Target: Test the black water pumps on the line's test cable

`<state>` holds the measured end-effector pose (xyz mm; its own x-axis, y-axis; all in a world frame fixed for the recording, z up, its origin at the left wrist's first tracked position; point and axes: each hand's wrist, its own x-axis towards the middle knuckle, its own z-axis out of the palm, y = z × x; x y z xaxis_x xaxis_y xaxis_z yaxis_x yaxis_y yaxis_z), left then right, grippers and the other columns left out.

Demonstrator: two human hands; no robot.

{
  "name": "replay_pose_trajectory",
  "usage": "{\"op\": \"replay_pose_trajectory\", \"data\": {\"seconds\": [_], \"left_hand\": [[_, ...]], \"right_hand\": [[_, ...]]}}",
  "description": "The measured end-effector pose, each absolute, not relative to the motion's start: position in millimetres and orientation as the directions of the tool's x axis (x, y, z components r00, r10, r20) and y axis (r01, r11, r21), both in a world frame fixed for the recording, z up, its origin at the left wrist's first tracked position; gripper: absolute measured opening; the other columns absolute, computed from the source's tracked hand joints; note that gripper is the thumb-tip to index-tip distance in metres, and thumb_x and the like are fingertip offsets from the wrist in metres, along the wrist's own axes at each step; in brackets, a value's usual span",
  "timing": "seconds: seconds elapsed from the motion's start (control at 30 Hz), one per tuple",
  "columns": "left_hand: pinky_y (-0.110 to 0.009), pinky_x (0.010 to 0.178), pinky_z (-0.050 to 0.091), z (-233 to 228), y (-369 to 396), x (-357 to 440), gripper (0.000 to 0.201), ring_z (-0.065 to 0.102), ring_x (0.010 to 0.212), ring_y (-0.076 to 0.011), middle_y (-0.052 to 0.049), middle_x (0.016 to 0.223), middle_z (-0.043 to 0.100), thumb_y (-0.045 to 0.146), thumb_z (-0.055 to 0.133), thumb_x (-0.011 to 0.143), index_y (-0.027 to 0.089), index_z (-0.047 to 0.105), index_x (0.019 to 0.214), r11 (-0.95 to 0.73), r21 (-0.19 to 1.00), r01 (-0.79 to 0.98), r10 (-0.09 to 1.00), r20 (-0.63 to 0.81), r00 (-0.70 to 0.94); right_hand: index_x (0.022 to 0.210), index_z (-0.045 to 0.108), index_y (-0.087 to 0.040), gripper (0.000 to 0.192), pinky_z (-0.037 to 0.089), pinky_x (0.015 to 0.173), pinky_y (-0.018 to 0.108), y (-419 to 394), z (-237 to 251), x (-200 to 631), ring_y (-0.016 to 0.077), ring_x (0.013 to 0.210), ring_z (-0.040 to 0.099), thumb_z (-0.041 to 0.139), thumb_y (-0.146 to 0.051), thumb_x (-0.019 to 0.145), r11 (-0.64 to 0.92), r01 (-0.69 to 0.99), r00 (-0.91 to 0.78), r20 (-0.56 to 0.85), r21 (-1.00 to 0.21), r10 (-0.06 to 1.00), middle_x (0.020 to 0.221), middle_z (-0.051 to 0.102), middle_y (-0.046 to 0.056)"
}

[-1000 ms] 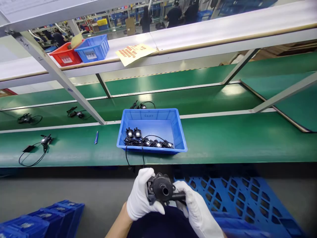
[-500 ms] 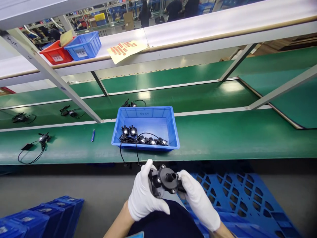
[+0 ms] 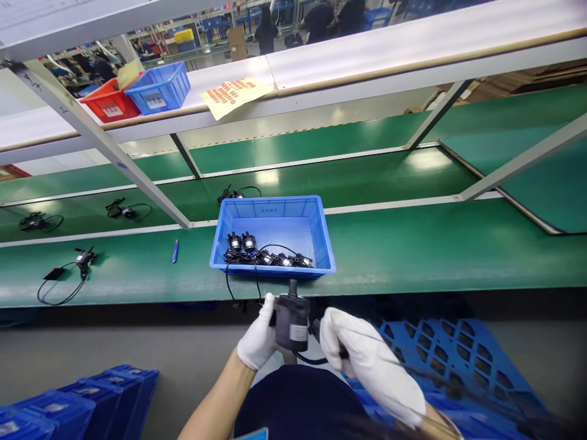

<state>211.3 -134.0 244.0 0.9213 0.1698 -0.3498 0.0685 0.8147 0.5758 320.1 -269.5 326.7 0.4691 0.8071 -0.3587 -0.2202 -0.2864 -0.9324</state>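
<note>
My left hand (image 3: 259, 340), in a white glove, is closed round the side of a small black pump (image 3: 292, 324). The pump stands upright with its spout up and a white label on its body. My right hand (image 3: 355, 348), gloved too, is closed in a fist on the pump's black cable (image 3: 312, 360); part of the cable trails off blurred to the lower right. Just beyond my hands, a blue bin (image 3: 293, 208) holds several more black pumps (image 3: 250, 242), with cables hanging over its front edge.
The bin rests on a green bench (image 3: 435, 256). To its left are a blue cutter (image 3: 175, 251) and another pump with its cable (image 3: 84, 258). More pumps lie on the belt behind. Blue pallets (image 3: 440, 348) are at right below; a shelf (image 3: 367, 55) crosses above.
The pump has turned from spout facing me to upright, showing its label. My right hand has let go of the pump's side and closed on its cable, which now trails right.
</note>
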Motion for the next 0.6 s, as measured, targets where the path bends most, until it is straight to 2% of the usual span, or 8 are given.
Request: {"op": "replay_pose_trajectory", "data": {"seconds": [0.07, 0.17, 0.27, 0.33, 0.4, 0.5, 0.53, 0.6], "left_hand": [[-0.023, 0.047, 0.038, 236, -136, 217, 0.058, 0.045, 0.048, -0.009, -0.001, 0.076, 0.059, 0.075, 0.056, 0.085, 0.021, 0.068, 0.103, 0.924, 0.377, 0.062, 0.065, -0.313, 0.948], [-0.019, 0.042, 0.028, 235, -138, 219, 0.03, 0.032, 0.041, -0.0052, 0.003, 0.071, 0.054, 0.052, 0.064, 0.09, 0.026, 0.067, 0.104, 0.966, 0.258, -0.034, 0.098, -0.24, 0.966], [-0.025, 0.051, 0.043, 249, -139, 213, 0.048, 0.049, 0.052, -0.0108, -0.002, 0.077, 0.061, 0.066, 0.055, 0.09, 0.022, 0.067, 0.103, 0.852, 0.517, -0.078, 0.255, -0.281, 0.925], [-0.035, 0.079, 0.054, 266, -139, 203, 0.059, 0.064, 0.084, -0.0207, -0.008, 0.1, 0.068, 0.073, 0.055, 0.087, 0.022, 0.066, 0.114, 0.676, 0.734, -0.064, 0.397, -0.291, 0.871], [-0.04, 0.105, 0.045, 283, -135, 192, 0.065, 0.057, 0.117, -0.0283, -0.01, 0.126, 0.063, 0.071, 0.066, 0.082, 0.026, 0.062, 0.129, 0.447, 0.894, -0.027, 0.493, -0.222, 0.841], [-0.039, 0.097, 0.048, 284, -120, 186, 0.083, 0.06, 0.107, -0.0283, -0.01, 0.12, 0.063, 0.08, 0.054, 0.082, 0.026, 0.051, 0.145, 0.309, 0.951, -0.017, 0.457, -0.133, 0.88], [-0.039, 0.088, 0.051, 275, -113, 189, 0.088, 0.061, 0.095, -0.0258, -0.01, 0.11, 0.065, 0.086, 0.038, 0.084, 0.025, 0.048, 0.147, 0.325, 0.945, -0.019, 0.442, -0.134, 0.887], [-0.037, 0.082, 0.051, 244, -101, 200, 0.094, 0.061, 0.083, -0.022, -0.007, 0.097, 0.065, 0.087, 0.013, 0.086, 0.022, 0.049, 0.143, 0.403, 0.915, -0.009, 0.427, -0.179, 0.886]], "right_hand": [[0.062, 0.049, -0.022, 0.067, 0.03, 0.044, 0.025, -274, 333, 314, 0.0099, 0.044, 0.036, 0.038, -0.081, 0.09, -0.27, -0.248, 0.448, -0.357, -0.93, 0.82, 0.054, 0.049, -0.001], [0.064, 0.049, -0.023, 0.062, 0.04, 0.048, 0.025, -278, 331, 308, 0.0119, 0.047, 0.043, 0.039, -0.076, 0.092, -0.305, -0.19, 0.523, -0.359, -0.933, 0.773, 0.056, 0.052, -0.001], [0.083, 0.064, -0.024, 0.045, 0.055, 0.073, 0.03, -274, 315, 304, 0.0192, 0.073, 0.064, 0.054, -0.068, 0.088, -0.344, -0.124, 0.603, -0.346, -0.931, 0.719, 0.079, 0.069, 0.004], [0.112, 0.067, -0.024, 0.048, 0.054, 0.093, 0.038, -268, 302, 300, 0.0258, 0.099, 0.067, 0.07, -0.059, 0.079, -0.377, -0.088, 0.623, -0.347, -0.922, 0.702, 0.105, 0.073, 0.007], [0.124, 0.065, -0.022, 0.061, 0.052, 0.098, 0.041, -263, 290, 295, 0.029, 0.108, 0.065, 0.076, -0.056, 0.074, -0.324, -0.107, 0.604, -0.321, -0.94, 0.73, 0.116, 0.072, 0.011], [0.115, 0.07, -0.018, 0.062, 0.052, 0.058, 0.027, -259, 276, 286, 0.0187, 0.071, 0.065, 0.063, -0.07, 0.082, -0.152, -0.422, 0.518, -0.375, -0.894, 0.769, 0.103, 0.074, 0.013], [0.113, 0.071, -0.018, 0.067, 0.04, 0.043, 0.021, -258, 274, 283, 0.0127, 0.055, 0.056, 0.059, -0.076, 0.082, -0.101, -0.559, 0.47, -0.415, -0.823, 0.779, 0.096, 0.074, 0.012], [0.107, 0.072, -0.018, 0.076, 0.015, 0.033, 0.017, -254, 272, 280, 0.0033, 0.036, 0.032, 0.06, -0.085, 0.072, -0.021, -0.762, 0.367, -0.459, -0.647, 0.809, 0.081, 0.073, 0.008]]}}
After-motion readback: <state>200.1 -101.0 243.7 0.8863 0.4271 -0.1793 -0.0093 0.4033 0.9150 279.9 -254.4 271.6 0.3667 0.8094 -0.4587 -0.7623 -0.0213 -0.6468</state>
